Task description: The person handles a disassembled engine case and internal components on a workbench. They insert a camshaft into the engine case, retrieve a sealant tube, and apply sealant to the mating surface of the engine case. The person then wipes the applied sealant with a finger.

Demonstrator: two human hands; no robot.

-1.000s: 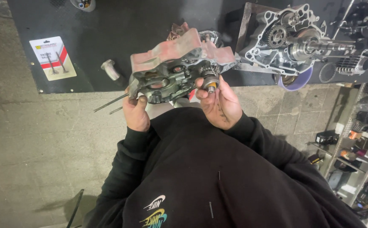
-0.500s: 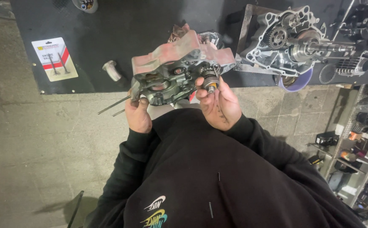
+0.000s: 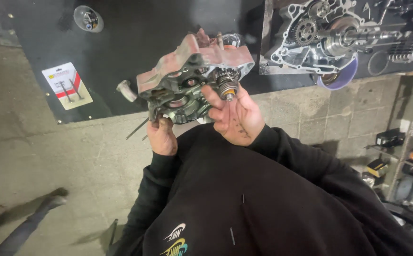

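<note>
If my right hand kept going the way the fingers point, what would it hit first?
The right hand already has its fingertips on the geared shaft in the engine case; that comes first, though depth is unclear.

obstacles: engine case (image 3: 194,78) fills both hands | open engine (image 3: 339,35) right | free: bare mat (image 3: 135,28) left

left hand (image 3: 163,136) gripping engine casing (image 3: 192,78), right hand (image 3: 235,116) pinching geared shaft (image 3: 227,86)

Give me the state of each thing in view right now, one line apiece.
Engine case half: lifted off the mat, tilted.
Gear shaft: seated in the case, end sticking out.
Left hand: gripping the case's lower edge.
Right hand: fingers on the gear shaft.
Second engine case: lying open, gears exposed.
Blister pack: flat on the mat.
</note>
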